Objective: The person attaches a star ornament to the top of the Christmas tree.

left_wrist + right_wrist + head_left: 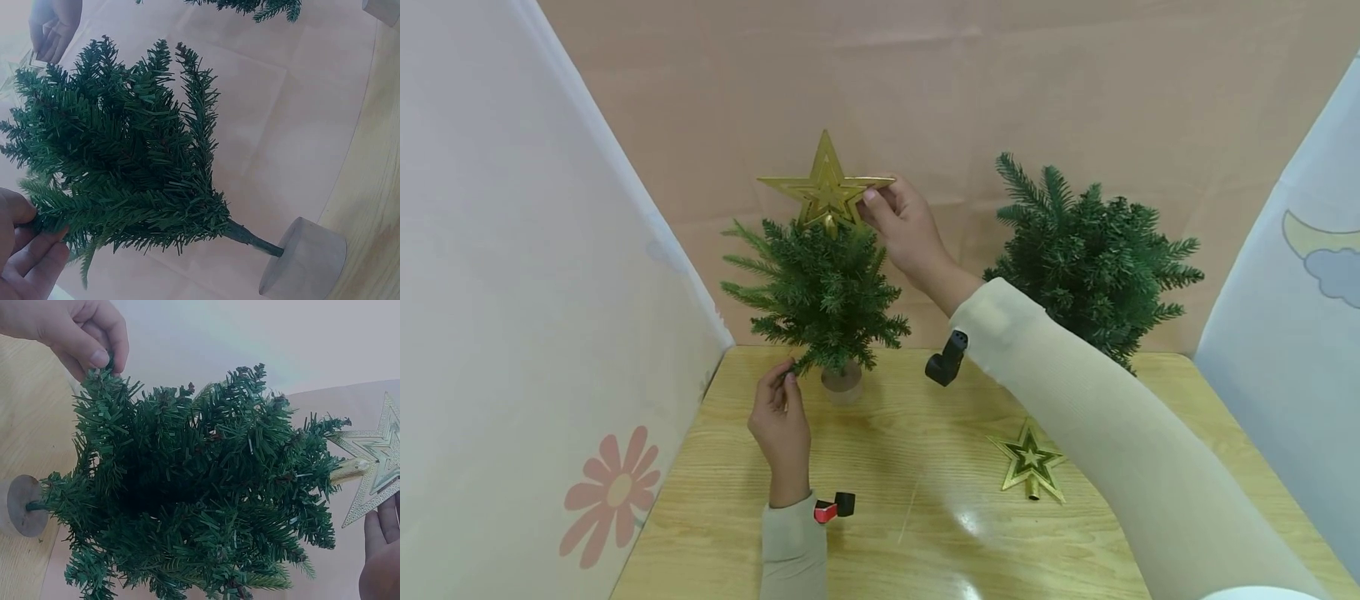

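Note:
A small artificial Christmas tree (827, 287) stands on a round wooden base (312, 256) at the table's back left. At its top sits a gold star tree topper (826, 179); the right wrist view shows the topper's socket among the upper branches. My right hand (906, 225) pinches one point of this star between thumb and fingers. Low on the tree's left side, my left hand (781, 421) pinches the tip of a branch (103, 394), seen from the other side in the right wrist view.
A second green tree (1093, 258) stands at the back right, partly behind my right sleeve. Another gold star (1028, 460) lies on the wooden table (880, 517) at front right. Printed cloth walls (610, 350) enclose the sides.

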Demonstrator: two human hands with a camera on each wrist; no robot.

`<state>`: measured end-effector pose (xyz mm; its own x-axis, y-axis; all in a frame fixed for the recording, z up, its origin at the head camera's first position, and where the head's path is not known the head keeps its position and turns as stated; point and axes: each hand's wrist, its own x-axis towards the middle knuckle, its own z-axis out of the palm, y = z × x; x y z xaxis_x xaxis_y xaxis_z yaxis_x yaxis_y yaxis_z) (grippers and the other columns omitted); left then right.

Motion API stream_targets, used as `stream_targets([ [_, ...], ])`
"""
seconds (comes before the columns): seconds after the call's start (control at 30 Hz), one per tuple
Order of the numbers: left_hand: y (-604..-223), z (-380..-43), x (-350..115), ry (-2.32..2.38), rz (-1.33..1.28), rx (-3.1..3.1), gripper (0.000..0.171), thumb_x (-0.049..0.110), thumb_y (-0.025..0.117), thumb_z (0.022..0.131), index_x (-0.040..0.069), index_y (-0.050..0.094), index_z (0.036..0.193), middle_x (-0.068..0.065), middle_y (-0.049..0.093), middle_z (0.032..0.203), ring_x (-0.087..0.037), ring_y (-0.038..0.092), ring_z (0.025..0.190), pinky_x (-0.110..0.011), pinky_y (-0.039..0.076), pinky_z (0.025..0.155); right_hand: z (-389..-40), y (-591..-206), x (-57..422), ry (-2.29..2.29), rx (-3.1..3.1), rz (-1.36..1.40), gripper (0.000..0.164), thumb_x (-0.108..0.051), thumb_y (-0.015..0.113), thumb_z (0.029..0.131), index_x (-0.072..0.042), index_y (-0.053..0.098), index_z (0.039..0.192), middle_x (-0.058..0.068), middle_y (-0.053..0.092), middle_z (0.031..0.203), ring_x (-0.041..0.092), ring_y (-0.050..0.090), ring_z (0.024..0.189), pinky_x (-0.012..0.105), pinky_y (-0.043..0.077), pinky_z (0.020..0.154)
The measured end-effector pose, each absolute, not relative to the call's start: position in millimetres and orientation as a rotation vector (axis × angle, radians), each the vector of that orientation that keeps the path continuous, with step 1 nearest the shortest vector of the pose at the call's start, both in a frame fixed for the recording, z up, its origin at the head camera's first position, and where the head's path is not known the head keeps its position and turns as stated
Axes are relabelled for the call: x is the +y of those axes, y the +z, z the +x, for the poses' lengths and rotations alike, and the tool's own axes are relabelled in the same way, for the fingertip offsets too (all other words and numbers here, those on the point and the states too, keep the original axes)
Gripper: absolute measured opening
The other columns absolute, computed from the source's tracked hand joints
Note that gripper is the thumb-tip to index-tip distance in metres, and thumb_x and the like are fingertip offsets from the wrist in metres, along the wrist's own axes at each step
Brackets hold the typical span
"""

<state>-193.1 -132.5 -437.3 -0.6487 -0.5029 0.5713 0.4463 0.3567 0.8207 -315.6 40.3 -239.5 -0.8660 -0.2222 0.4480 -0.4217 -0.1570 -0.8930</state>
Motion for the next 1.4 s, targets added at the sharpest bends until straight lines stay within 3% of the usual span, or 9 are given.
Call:
stream_targets([
  [0.3,-434.3,-192.7,-132.0,-1.428,0.031,-1.767,0.019,-0.008,0.055,0.095,-0.009,0.065,0.112,-0.024,0.067,0.111,-0.040,0.065,0.102,-0.022,0.053,0.086,-315.3,-238.0,41.1,2.125,-1.979,0.747,0.028,-0.010,0.042,0.105,0.001,0.049,0.130,0.013,0.054,0.137,0.020,0.053,0.126,0.022,0.045,0.101],
  [0.43,-431.7,-190.1,-131.8,-1.429,0.036,-1.764,0.018,-0.007,0.056,0.095,-0.009,0.065,0.111,-0.024,0.067,0.110,-0.037,0.066,0.102,-0.020,0.053,0.085,-315.0,-239.4,40.5,2.105,-1.992,0.743,0.028,-0.012,0.042,0.105,0.000,0.050,0.129,0.012,0.056,0.134,0.021,0.055,0.123,0.023,0.046,0.100],
  [0.77,-437.8,-191.3,-134.0,-1.424,0.036,-1.761,0.019,-0.006,0.055,0.096,-0.009,0.065,0.112,-0.025,0.067,0.109,-0.038,0.066,0.102,-0.018,0.052,0.086,-315.3,-241.4,40.4,2.082,-2.010,0.776,0.029,-0.014,0.041,0.106,-0.002,0.049,0.130,0.014,0.057,0.130,0.023,0.057,0.120,0.032,0.046,0.102],
  [1.2,-438.6,-191.7,-133.3,-1.441,0.021,-1.755,0.020,-0.008,0.055,0.095,-0.008,0.065,0.113,-0.023,0.067,0.111,-0.038,0.066,0.103,-0.021,0.053,0.087,-316.5,-239.1,42.6,2.022,-2.077,0.727,0.027,-0.016,0.040,0.106,-0.003,0.048,0.129,0.013,0.058,0.130,0.022,0.059,0.116,0.032,0.048,0.100],
  [1.4,-439.7,-192.9,-132.6,-1.445,0.025,-1.752,0.019,-0.007,0.055,0.096,-0.009,0.065,0.113,-0.026,0.066,0.111,-0.037,0.066,0.103,-0.019,0.052,0.086,-318.8,-236.0,43.1,2.000,-2.112,0.702,0.027,-0.016,0.039,0.107,-0.004,0.048,0.129,0.011,0.060,0.128,0.021,0.060,0.113,0.027,0.050,0.096],
])
